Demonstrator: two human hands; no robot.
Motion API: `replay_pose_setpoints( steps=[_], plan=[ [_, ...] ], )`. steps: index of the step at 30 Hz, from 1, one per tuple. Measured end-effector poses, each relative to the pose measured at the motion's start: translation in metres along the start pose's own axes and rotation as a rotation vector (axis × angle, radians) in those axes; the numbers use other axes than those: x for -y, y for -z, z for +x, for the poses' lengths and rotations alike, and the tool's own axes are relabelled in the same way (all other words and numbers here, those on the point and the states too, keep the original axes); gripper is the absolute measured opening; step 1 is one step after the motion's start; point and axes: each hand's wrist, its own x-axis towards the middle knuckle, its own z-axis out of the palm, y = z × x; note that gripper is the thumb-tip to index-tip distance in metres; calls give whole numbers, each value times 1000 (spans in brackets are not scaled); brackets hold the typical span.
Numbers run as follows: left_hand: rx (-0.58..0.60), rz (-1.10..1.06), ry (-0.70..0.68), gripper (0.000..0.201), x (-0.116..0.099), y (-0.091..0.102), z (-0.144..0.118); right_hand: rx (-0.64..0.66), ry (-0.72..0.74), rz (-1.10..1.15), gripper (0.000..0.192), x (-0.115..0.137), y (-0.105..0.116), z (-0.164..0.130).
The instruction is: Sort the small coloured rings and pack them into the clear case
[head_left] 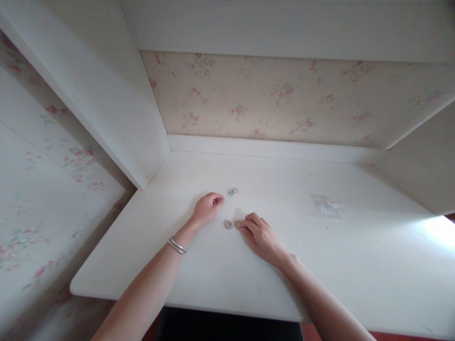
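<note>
My left hand rests on the white desk with its fingers curled closed; whatever may be inside them is hidden. Just beyond its fingertips lie several thin grey rings, loosely overlapping. My right hand is pinched, thumb and forefinger on a small yellowish ring-like piece at the desk surface. Left of that piece, and close to it, sits a small cluster of pinkish rings. The rings are too small for me to tell their material.
A clear plastic bag lies on the desk to the right. White panels stand at the left and right, with flowered wallpaper behind. Below the front edge is something black.
</note>
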Motion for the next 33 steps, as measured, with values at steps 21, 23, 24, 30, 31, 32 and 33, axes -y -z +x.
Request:
replay_pose_setpoints(
  steps=[21, 23, 24, 30, 31, 32, 33],
  plan=[
    [14, -10, 27, 26, 0, 1, 0, 25, 11, -75, 19, 6, 1, 14],
    [12, -6, 30, 26, 0, 1, 1, 16, 24, -84, 18, 6, 2, 13],
    [12, -5, 30, 26, 0, 0, 1, 17, 27, -84, 17, 6, 3, 13],
    [16, -23, 16, 25, 1, 0, 1, -17, -2, 0, 14, 8, 6, 12],
    [17, -21, 13, 25, 2, 0, 1, -47, -12, 43, 14, 7, 7, 12],
    [17, -18, 11, 25, 2, -1, 1, -84, -29, 89, 15, 5, 9, 11],
    [15, -14, 11, 25, 2, -1, 1, -126, -54, 132, 16, 2, 10, 10]
  ],
)
